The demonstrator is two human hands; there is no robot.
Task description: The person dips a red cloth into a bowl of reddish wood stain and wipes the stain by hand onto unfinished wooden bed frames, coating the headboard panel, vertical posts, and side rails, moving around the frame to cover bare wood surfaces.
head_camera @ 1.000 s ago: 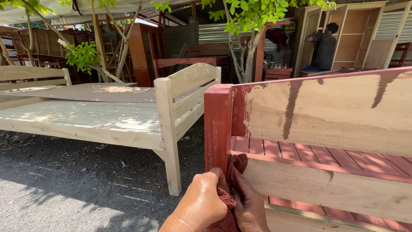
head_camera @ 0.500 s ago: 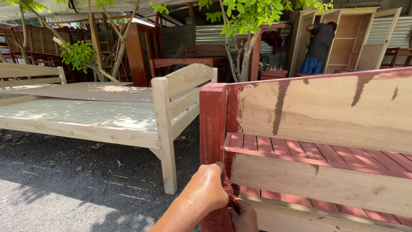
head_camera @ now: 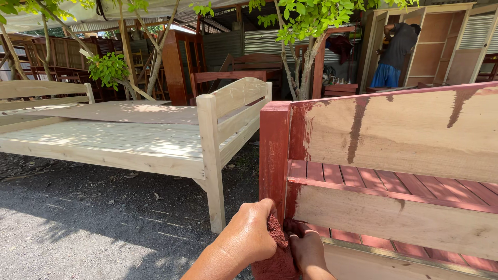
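Staining step under way: left hand [head_camera: 248,236] closed on red-stained rag [head_camera: 275,256], pressed at foot of bed-frame corner post [head_camera: 275,155]; right hand [head_camera: 307,249] beside post, grip unclear.

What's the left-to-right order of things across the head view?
Unpainted wooden bed frame → left hand → red-stained rag → right hand → red-stained bed frame
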